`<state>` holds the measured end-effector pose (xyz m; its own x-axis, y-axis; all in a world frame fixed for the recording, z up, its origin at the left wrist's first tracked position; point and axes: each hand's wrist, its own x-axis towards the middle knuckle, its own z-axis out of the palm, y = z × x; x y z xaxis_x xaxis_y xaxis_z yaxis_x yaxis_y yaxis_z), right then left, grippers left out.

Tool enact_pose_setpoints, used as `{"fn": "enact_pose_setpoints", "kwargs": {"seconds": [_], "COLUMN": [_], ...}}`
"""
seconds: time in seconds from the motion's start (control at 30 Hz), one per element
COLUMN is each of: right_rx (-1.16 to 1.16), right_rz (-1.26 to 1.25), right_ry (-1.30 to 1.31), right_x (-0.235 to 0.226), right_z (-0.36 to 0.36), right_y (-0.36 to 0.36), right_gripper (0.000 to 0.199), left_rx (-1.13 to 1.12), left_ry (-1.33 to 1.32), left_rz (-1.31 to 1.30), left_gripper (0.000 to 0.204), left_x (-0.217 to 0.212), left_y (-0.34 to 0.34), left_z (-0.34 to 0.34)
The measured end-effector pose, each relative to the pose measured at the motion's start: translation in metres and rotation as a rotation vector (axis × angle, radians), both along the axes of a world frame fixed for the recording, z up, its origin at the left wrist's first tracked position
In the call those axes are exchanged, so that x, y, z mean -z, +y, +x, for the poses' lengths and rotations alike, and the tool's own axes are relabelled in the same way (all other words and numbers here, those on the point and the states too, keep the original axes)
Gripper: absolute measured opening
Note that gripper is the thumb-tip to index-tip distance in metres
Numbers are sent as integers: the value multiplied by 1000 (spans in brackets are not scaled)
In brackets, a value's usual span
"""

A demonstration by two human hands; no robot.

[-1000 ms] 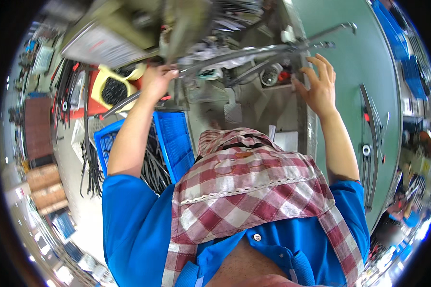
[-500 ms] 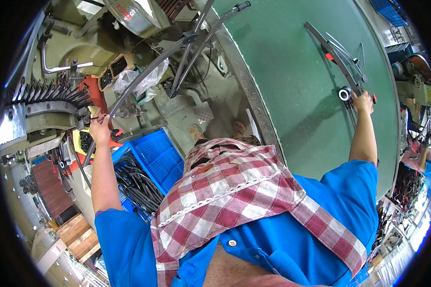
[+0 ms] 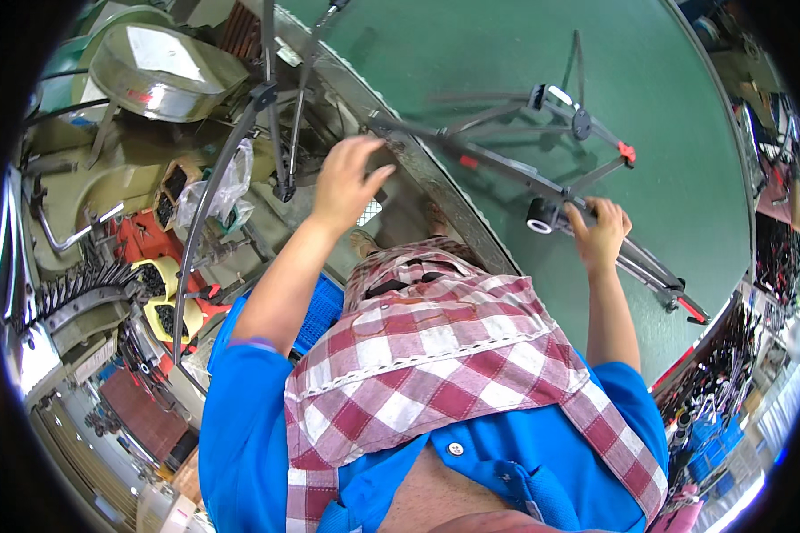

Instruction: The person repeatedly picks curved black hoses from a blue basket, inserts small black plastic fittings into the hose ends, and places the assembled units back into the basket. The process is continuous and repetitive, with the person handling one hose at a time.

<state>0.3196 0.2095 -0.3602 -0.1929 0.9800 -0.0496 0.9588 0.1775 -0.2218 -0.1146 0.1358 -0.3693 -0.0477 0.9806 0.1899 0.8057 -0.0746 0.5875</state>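
My left hand is in the air over the gap beside the bench, fingers spread, holding nothing. Just ahead of its fingertips lies the end of a dark metal folding frame, which reaches out past the green bench's edge. The frame has hinged thin arms, red plastic pieces and a black round part with a pale ring. My right hand is closed around its bar, next to that round part. To the left, a long curved dark tube hangs from a jointed bracket, apart from my left hand.
The green bench top spreads to the right, with a worn metal edge. A machine with a rounded housing stands at left. Yellow bins of small dark parts and a blue crate sit below. Metal parts crowd the far right.
My left hand has let go of the curved tube and moved right toward the bench edge. My right hand has brought the folding frame nearer and leftward, turning it, and its arms are spread wider.
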Motion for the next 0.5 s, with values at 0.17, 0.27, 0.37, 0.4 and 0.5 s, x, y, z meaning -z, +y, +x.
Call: {"fn": "enact_pose_setpoints", "kwargs": {"seconds": [0.17,0.27,0.37,0.4,0.5], "right_rx": [7,81,34,-27,-59], "right_rz": [11,163,-171,-268,-471], "right_ry": [81,161,-31,-117,-167], "right_x": [-19,5,31,23,-3], "right_z": [18,17,20,13,-7], "right_y": [-12,25,63,75,83], "right_gripper": [38,41,49,52,58], "left_rx": [194,229,180,228,336], "left_ry": [41,-174,-185,-181,-174], "left_rz": [-332,-416,-596,-577,-744], "left_gripper": [41,29,32,32,31], "left_x": [44,69,46,38,-3], "left_y": [35,20,9,6,9], "left_z": [71,74,69,63,46]}}
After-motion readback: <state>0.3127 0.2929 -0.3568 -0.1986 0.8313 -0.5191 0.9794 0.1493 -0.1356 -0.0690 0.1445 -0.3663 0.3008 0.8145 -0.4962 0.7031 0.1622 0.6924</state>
